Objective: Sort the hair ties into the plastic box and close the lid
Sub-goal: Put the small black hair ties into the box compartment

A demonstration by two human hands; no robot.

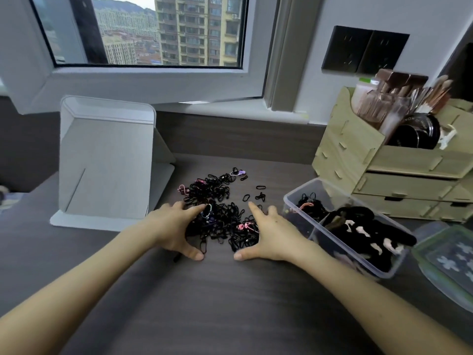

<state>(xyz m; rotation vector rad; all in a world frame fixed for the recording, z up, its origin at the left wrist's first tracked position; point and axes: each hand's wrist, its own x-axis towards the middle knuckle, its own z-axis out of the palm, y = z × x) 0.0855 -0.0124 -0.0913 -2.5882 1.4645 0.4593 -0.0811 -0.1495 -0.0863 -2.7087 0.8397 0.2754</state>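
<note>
A heap of small hair ties (217, 201), mostly black with a few pink and purple ones, lies on the dark desk. My left hand (174, 229) and my right hand (266, 237) rest on the desk on either side of the near part of the heap, fingers spread, cupping it. To the right stands the clear plastic box (302, 193), open, holding black scrunchies and a few ties in divided sections. Its green-rimmed lid (450, 260) lies on the desk at the far right.
A white folding stand (107, 160) sits at the back left. A wooden organiser (389, 160) with brushes and drawers stands behind the box. A few loose ties (259, 194) lie between heap and box. A window is behind the desk.
</note>
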